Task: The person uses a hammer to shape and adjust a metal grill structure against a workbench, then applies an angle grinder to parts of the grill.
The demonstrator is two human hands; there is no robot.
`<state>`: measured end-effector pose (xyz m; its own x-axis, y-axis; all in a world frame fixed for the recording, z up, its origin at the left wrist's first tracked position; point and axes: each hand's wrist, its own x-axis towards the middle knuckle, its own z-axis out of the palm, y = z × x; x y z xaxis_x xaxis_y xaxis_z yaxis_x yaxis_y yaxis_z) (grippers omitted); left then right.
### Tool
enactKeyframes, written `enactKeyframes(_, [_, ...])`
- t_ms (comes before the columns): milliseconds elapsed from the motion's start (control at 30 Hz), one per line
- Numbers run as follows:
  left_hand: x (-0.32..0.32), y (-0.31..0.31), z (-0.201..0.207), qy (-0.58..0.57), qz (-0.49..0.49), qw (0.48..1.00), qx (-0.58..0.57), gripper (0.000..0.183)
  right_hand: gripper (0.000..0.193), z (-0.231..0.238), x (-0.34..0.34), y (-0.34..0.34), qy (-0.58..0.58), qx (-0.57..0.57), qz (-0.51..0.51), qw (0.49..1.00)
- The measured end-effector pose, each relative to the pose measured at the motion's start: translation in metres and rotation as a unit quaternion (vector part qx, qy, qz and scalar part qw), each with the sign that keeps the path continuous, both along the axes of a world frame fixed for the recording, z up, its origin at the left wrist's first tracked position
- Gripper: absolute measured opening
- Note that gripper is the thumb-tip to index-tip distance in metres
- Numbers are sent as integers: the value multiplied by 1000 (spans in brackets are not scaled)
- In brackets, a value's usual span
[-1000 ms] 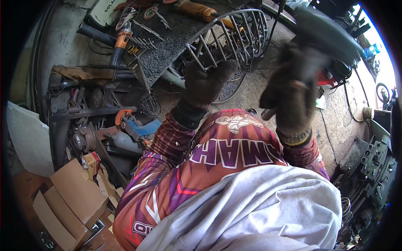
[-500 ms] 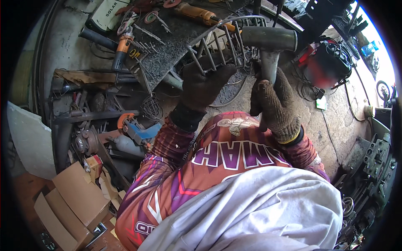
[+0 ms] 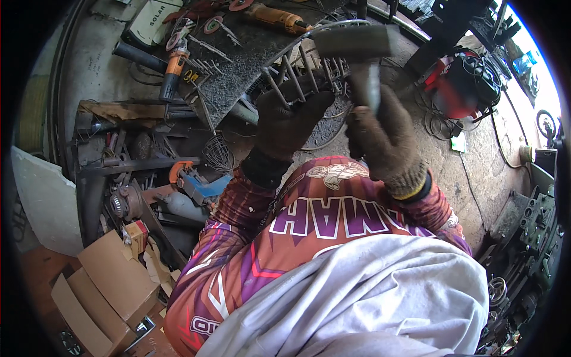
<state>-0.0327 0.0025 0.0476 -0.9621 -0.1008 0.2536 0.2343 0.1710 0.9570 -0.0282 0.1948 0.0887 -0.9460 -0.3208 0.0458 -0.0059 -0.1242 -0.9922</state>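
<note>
My left hand [image 3: 285,126], in a dark work glove, is closed on the near end of a curved metal frame [image 3: 292,77] with several upright rods along it. My right hand [image 3: 389,140], in a brown knit glove, grips the metal handle of a hammer [image 3: 357,43]. The thick cylindrical head, slightly blurred, hangs above the frame's right end and covers part of it. Whether head and frame touch cannot be told.
A dark metal workbench [image 3: 238,65] ahead bears grit, loose rods, an orange angle grinder [image 3: 174,68] and another orange power tool [image 3: 276,19]. To the right stands a red and black machine [image 3: 464,89] with cables. Cardboard boxes [image 3: 116,276] lie lower left.
The hammer and my right hand have shifted left, bringing the head over the rods. My left hand and the frame stay nearly in place.
</note>
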Motion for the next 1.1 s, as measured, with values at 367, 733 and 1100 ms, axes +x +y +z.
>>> enactKeyframes(367, [0, -5, -3, 70, 35, 995, -54, 15, 34, -7, -2, 8, 59, 35, -7, 998])
enactKeyframes(733, [8, 0, 5, 13, -7, 996, 84, 28, 31, -20, 5, -6, 122, 105, -1, 987])
enactKeyframes(1100, [5, -4, 5, 2, 20, 999, 49, 24, 33, -13, 13, 1, 37, -325, 2, 945])
